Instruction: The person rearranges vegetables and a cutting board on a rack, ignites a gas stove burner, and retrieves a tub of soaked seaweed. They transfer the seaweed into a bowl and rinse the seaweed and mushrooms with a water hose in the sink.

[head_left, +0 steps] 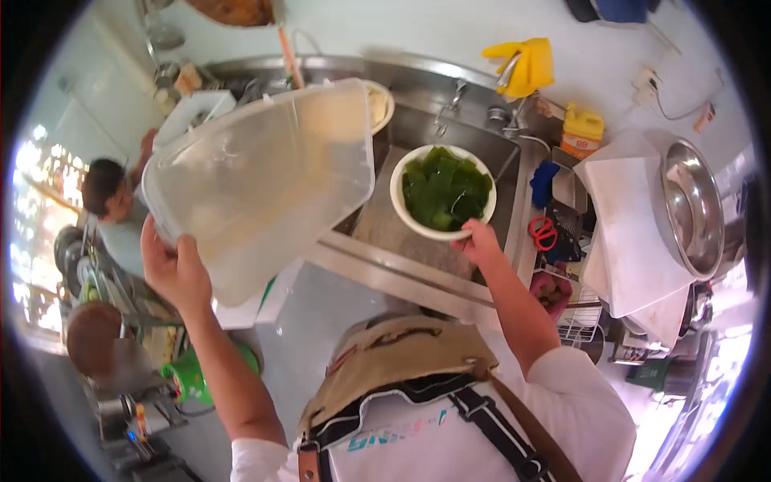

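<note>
My left hand (178, 269) grips the edge of a large translucent plastic container (257, 177), raised and tilted over the left side of the sink. My right hand (480, 243) pinches the near rim of a white bowl (397, 193) that holds dark green leafy pieces (446, 189) in liquid. This bowl is over the metal sink (385, 229). Behind the container, partly hidden, is another pale bowl (387, 104) with light-coloured contents.
Another person (120, 209) is at the far left. A yellow glove (526, 68) hangs by the faucet (454, 96). Right of the sink are a yellow jug (581, 128), red scissors (543, 233), a blue cloth (544, 183) and a large metal bowl (707, 209).
</note>
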Available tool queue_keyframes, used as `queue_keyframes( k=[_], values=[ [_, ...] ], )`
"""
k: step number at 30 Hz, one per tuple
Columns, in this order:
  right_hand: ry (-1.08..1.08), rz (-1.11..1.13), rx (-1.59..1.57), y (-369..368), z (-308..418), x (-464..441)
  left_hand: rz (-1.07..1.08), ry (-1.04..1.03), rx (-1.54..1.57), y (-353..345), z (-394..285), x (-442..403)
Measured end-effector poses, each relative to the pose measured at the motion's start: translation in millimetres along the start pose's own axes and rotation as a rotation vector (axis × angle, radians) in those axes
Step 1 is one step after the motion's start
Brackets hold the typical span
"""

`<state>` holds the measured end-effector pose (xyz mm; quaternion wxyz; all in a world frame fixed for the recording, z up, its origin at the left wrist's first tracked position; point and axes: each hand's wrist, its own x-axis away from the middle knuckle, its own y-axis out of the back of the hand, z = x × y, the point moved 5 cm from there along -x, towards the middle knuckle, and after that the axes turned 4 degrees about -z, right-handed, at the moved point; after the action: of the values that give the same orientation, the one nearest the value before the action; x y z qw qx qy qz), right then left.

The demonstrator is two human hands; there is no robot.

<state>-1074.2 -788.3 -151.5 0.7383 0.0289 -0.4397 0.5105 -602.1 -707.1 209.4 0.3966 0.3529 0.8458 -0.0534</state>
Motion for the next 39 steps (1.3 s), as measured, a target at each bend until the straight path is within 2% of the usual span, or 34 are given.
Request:
queue_keyframes(
  k=[2,3,4,5,6,7,8,10,13,15,16,17,18,20,21,22,23,26,27,31,32,33,34,35,36,37,38,39],
  values=[
    [0.133,0.049,-0.052,-7.1,1.5,16.8,-0.05,0.115,0.02,13.0,24.9,9.2],
    [0.149,-0.004,-0.074,5.9,-0.9,16.0,-0.038,0.102,0.009,18.0,22.4,14.7],
    [0.076,0.091,-0.189,20.5,-11.0,-1.1,-0.064,0.071,-0.097,29.3,32.5,22.3],
    [0.069,0.05,-0.286,-10.4,-5.6,32.1,-0.092,0.044,-0.205,40.1,41.6,30.6],
    [-0.007,0.064,-0.246,13.9,-14.7,-4.7,-0.124,0.137,-0.254,38.5,33.1,31.3],
    [-0.018,-0.035,-0.15,28.4,-13.2,-20.3,-0.173,0.208,-0.126,35.6,40.3,33.2],
    [-0.016,0.063,-0.03,31.2,-11.4,-41.6,-0.197,0.185,-0.208,34.1,37.7,34.3],
    [0.058,0.024,-0.091,20.6,-11.6,-40.7,-0.208,0.356,-0.105,38.6,39.1,40.9],
    [0.076,-0.002,-0.012,20.7,-13.6,-21.2,-0.31,0.46,-0.002,69.6,61.4,56.8],
    [0.051,0.076,-0.043,-6.8,-21.2,-25.0,-0.413,0.404,0.036,96.4,68.4,63.3],
    [0.073,0.059,-0.088,4.9,-18.8,-19.6,-0.424,0.398,0.033,108.3,75.3,67.0],
    [0.007,0.206,-0.193,39.7,-29.0,-70.6,-0.443,0.411,-0.008,126.0,76.3,74.2],
    [-0.068,0.064,-0.257,53.8,-40.0,-87.1,-0.459,0.432,-0.057,145.0,76.5,80.3],
    [-0.063,-0.093,-0.3,70.2,-59.6,-96.8,-0.472,0.473,-0.14,171.4,71.2,96.9],
    [-0.225,-0.11,-0.463,75.2,-75.2,-106.5,-0.481,0.481,-0.168,184.2,67.7,109.8],
    [-0.126,-0.123,-0.384,68.6,-80.2,-109.4,-0.514,0.467,-0.325,196.8,63.2,118.3],
    [-0.16,-0.172,-0.393,74.3,-86.8,-120.5,-0.541,0.414,-0.273,205.3,65.5,131.0],
    [-0.243,-0.333,-0.374,70.2,-89.2,-144.8,-0.549,0.498,-0.397,210.1,47.1,146.3],
    [-0.269,-0.391,-0.344,56.2,-93.0,-138.4,-0.567,0.509,-0.445,231.2,38.7,143.4],
    [-0.277,-0.284,-0.44,75.6,-109.0,-204.5,-0.576,0.625,-0.585,260.2,23.5,165.9],
    [-0.323,0.043,-0.461,105.2,-124.2,-260.5,-0.602,0.646,-0.639,276.2,14.8,178.8],
    [-0.393,-0.118,-0.668,82.4,-118.0,-242.5,-0.635,0.625,-0.921,281.7,5.6,182.7],
    [-0.232,0.127,-0.462,65.9,-106.1,-229.4,-0.736,0.63,-0.808,292.5,0.8,196.3],
    [-0.488,-0.203,-0.588,67.2,-118.0,-243.8,-0.778,0.719,-0.735,283.9,-5.9,198.2],
    [-0.459,-0.173,-0.382,68.3,-114.3,-244.0,-0.757,0.726,-0.653,274.8,-12.1,201.6],
    [-0.287,0.008,0.089,69.3,-106.6,-237.8,-0.789,0.669,-0.606,273.5,-14.1,209.0],
    [0.036,0.134,0.888,68.8,-92.5,-227.3,-0.803,0.615,-0.532,270.3,-16.1,218.2],
    [0.275,0.204,1.299,68.5,-81.3,-212.1,-0.846,0.657,-0.501,265.8,-22.6,225.4]
  ],
)
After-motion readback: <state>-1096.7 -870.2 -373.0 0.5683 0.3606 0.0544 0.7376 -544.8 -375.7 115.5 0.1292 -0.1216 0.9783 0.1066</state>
